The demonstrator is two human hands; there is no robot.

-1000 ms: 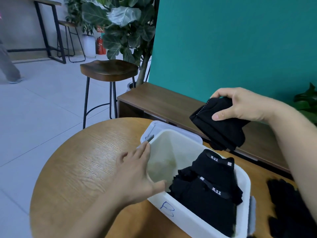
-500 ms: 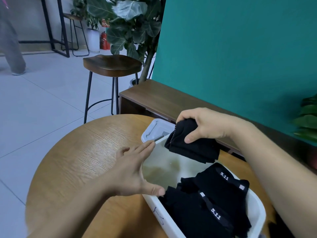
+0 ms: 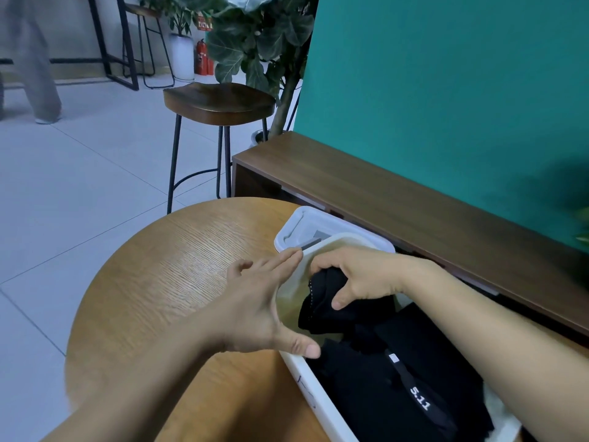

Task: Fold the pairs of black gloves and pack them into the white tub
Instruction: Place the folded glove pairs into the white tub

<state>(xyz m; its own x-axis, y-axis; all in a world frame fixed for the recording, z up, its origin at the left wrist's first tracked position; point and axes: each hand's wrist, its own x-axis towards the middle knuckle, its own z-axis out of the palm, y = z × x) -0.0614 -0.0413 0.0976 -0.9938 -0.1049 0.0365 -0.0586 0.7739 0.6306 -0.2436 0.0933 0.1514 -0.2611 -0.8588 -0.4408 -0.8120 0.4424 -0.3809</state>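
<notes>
The white tub [image 3: 314, 395] stands on the round wooden table [image 3: 165, 291]. Inside it, my right hand [image 3: 360, 279] grips a folded pair of black gloves [image 3: 322, 301], low in the tub's far left part. Folded black gloves [image 3: 398, 387] with a "5.11" strap fill the near part of the tub. My left hand [image 3: 258, 311] rests against the tub's left wall, fingers straight along the outside and thumb over the rim.
The tub's white lid [image 3: 306, 228] lies behind the tub on the table. A low wooden bench [image 3: 382, 193] runs along the teal wall. A wooden bar stool [image 3: 220, 103] and a potted plant [image 3: 261, 36] stand beyond the table. A person's leg [image 3: 38, 65] shows far left.
My right hand has carried the folded gloves down from above the tub into its far left part. My left hand stays on the tub's left wall. The view has tilted right.
</notes>
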